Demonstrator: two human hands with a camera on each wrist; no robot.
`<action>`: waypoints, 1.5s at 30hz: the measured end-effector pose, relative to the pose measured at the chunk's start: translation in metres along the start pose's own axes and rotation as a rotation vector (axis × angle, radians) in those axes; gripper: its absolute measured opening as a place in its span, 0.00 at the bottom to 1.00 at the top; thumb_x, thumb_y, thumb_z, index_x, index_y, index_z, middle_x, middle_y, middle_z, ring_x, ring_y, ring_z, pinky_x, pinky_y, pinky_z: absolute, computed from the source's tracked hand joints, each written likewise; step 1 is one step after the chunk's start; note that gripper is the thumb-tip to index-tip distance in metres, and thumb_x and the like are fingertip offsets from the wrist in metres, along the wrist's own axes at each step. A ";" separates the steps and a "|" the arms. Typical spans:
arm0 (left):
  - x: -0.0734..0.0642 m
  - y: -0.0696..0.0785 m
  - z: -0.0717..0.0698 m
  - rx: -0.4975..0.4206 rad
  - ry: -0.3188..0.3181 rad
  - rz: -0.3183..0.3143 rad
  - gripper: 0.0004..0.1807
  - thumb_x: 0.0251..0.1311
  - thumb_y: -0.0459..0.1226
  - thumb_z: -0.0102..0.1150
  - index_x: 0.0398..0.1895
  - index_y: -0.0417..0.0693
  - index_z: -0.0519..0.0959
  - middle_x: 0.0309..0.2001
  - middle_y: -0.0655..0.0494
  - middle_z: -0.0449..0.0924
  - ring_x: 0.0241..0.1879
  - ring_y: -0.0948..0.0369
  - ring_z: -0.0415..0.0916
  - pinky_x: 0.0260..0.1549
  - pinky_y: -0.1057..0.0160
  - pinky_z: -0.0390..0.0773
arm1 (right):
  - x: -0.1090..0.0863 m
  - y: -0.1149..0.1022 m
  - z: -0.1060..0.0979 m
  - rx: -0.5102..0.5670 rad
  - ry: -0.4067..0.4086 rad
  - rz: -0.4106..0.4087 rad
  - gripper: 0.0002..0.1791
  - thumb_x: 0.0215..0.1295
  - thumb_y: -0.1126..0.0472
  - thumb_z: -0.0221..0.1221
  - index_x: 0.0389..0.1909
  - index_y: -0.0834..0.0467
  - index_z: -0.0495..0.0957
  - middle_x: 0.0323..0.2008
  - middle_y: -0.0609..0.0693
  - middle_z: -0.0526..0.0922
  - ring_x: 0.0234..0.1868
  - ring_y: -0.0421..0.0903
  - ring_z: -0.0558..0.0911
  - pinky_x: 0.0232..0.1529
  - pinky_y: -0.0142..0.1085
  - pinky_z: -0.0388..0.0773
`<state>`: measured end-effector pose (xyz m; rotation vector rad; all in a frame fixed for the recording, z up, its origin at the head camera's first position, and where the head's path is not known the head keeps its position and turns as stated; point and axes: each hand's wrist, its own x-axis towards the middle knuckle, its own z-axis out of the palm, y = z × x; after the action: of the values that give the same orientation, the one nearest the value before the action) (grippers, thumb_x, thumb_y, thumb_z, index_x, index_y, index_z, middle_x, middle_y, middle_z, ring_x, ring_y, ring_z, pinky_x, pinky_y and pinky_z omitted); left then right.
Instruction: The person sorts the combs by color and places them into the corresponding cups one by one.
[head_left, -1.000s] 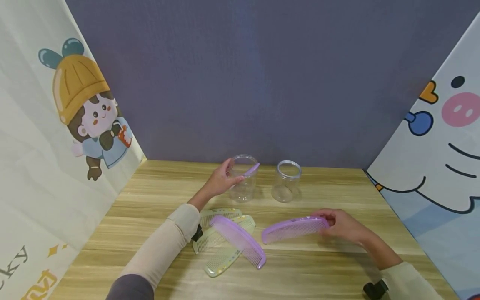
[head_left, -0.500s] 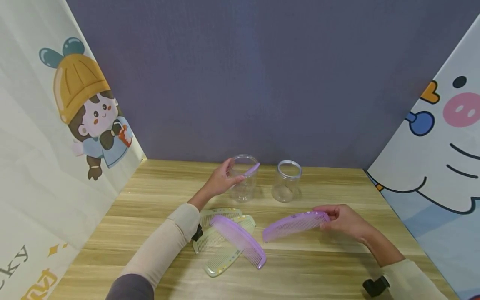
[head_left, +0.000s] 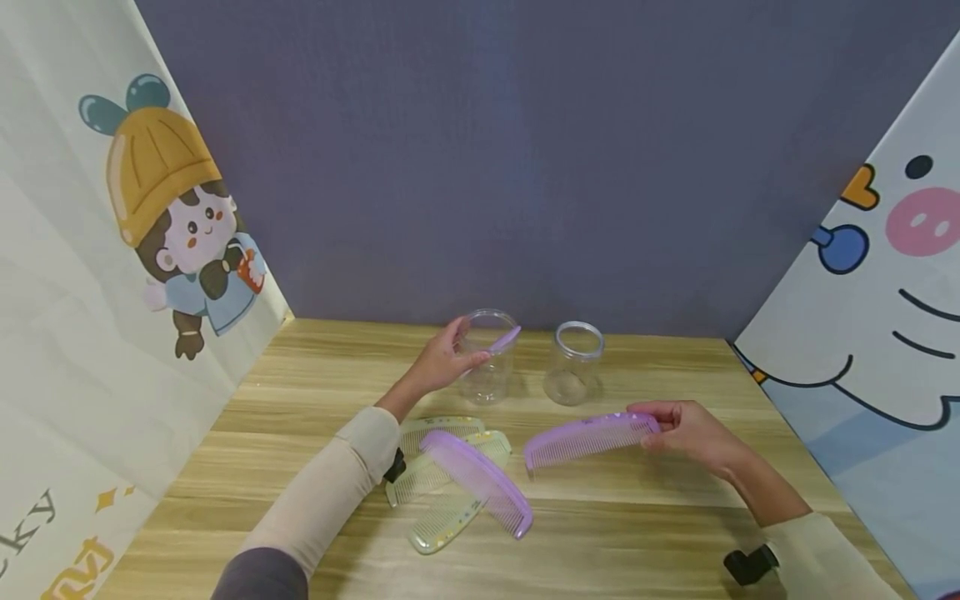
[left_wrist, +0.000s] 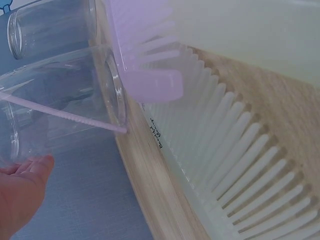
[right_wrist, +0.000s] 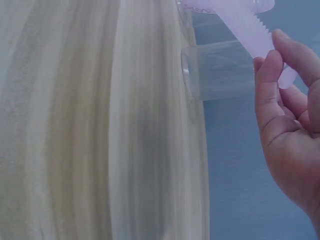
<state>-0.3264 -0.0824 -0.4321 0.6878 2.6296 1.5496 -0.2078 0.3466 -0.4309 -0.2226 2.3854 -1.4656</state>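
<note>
My left hand (head_left: 442, 360) grips the left clear jar (head_left: 491, 387) around its upper side, thumb in front. Inside that jar leans a purple comb (head_left: 505, 338), which also shows as a thin slanted strip (left_wrist: 65, 115) in the left wrist view. My right hand (head_left: 693, 439) pinches one end of another purple comb (head_left: 588, 438) between thumb and fingers. That comb is raised, its teeth downward, to the right of the pile. The right wrist view shows the fingertips (right_wrist: 272, 62) on the comb's end.
A second clear jar (head_left: 572, 379) stands right of the first. Near my left forearm lie several pale green combs (head_left: 442, 523), crossed by a purple comb (head_left: 480, 482). A dark panel (head_left: 510, 167) rises behind the wooden table (head_left: 622, 542).
The purple comb in my right hand has risen and moved slightly away from me, its free end lifting. My left hand and the jar have stayed still.
</note>
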 end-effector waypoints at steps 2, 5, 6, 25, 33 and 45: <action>0.000 0.000 0.000 -0.002 -0.004 0.003 0.50 0.63 0.51 0.69 0.79 0.37 0.54 0.76 0.36 0.61 0.75 0.42 0.63 0.73 0.48 0.68 | 0.000 -0.002 0.000 0.004 0.018 0.006 0.38 0.59 0.60 0.73 0.68 0.71 0.71 0.59 0.64 0.82 0.48 0.41 0.84 0.46 0.32 0.87; -0.001 0.000 0.000 -0.006 -0.008 0.002 0.50 0.63 0.51 0.68 0.78 0.36 0.54 0.76 0.36 0.61 0.75 0.42 0.63 0.74 0.48 0.68 | 0.001 -0.006 -0.002 -0.001 0.036 0.005 0.38 0.59 0.61 0.73 0.68 0.70 0.71 0.59 0.63 0.82 0.48 0.39 0.84 0.46 0.31 0.87; 0.000 0.000 0.000 -0.008 -0.008 0.001 0.50 0.63 0.51 0.68 0.78 0.37 0.54 0.76 0.36 0.60 0.75 0.42 0.63 0.74 0.48 0.67 | 0.001 -0.008 -0.003 0.001 0.041 0.002 0.38 0.59 0.61 0.72 0.68 0.70 0.71 0.59 0.62 0.83 0.48 0.38 0.84 0.46 0.31 0.87; -0.001 0.000 -0.001 -0.014 -0.015 -0.010 0.50 0.64 0.51 0.68 0.79 0.38 0.54 0.77 0.37 0.59 0.76 0.44 0.61 0.75 0.49 0.66 | 0.005 -0.038 -0.016 0.012 0.084 -0.049 0.37 0.63 0.62 0.70 0.70 0.70 0.69 0.50 0.48 0.86 0.45 0.38 0.84 0.45 0.32 0.87; -0.001 0.002 -0.001 -0.020 -0.015 -0.004 0.50 0.64 0.51 0.68 0.79 0.37 0.53 0.77 0.36 0.59 0.76 0.44 0.60 0.75 0.49 0.66 | 0.011 -0.051 -0.022 0.033 0.106 -0.098 0.34 0.64 0.64 0.68 0.68 0.72 0.69 0.44 0.39 0.88 0.42 0.37 0.84 0.42 0.31 0.87; -0.001 0.001 0.000 -0.023 -0.004 -0.017 0.50 0.63 0.51 0.69 0.79 0.38 0.54 0.77 0.38 0.60 0.75 0.44 0.62 0.74 0.49 0.67 | 0.020 -0.065 -0.029 0.167 0.114 -0.248 0.18 0.68 0.70 0.63 0.53 0.47 0.85 0.44 0.37 0.88 0.41 0.35 0.82 0.38 0.27 0.84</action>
<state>-0.3257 -0.0824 -0.4315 0.6647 2.6034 1.5692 -0.2395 0.3353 -0.3654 -0.4163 2.3738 -1.8251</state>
